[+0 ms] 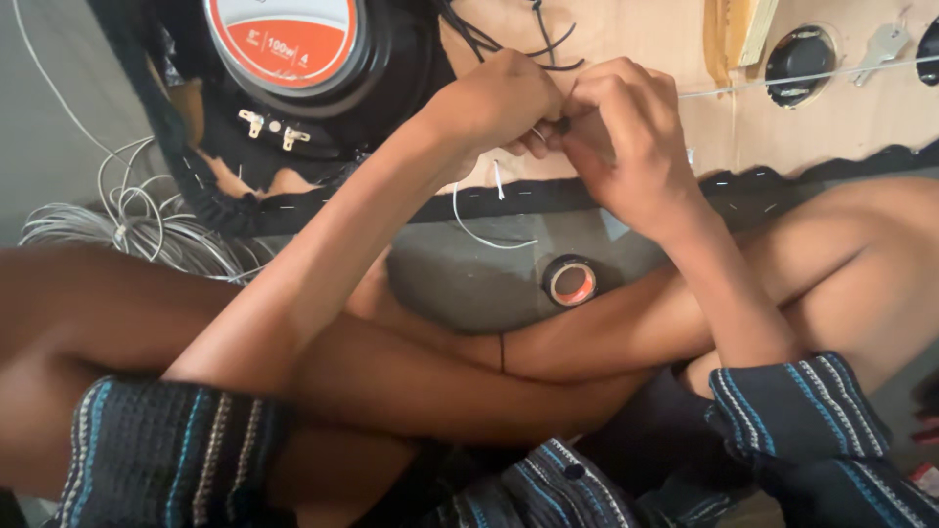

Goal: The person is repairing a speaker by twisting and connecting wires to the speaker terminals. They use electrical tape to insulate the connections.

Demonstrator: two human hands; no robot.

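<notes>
Pinching a thin white wire [481, 233] between left hand [499, 98] and right hand [626, 137]; both touching.

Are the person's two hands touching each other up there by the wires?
Touching. The head view shows the left hand and right hand pressed together at the fingertips, with no gap between them, pinching a small dark piece above the white wire.

Everything sits on a grey floor [469, 279]. A roll of black tape [571, 282] lies flat on it between the legs, and a messy coil of grey wire [137, 230] is piled off to the left. The plywood panel [626, 44] with black edging probably rests there too.
</notes>
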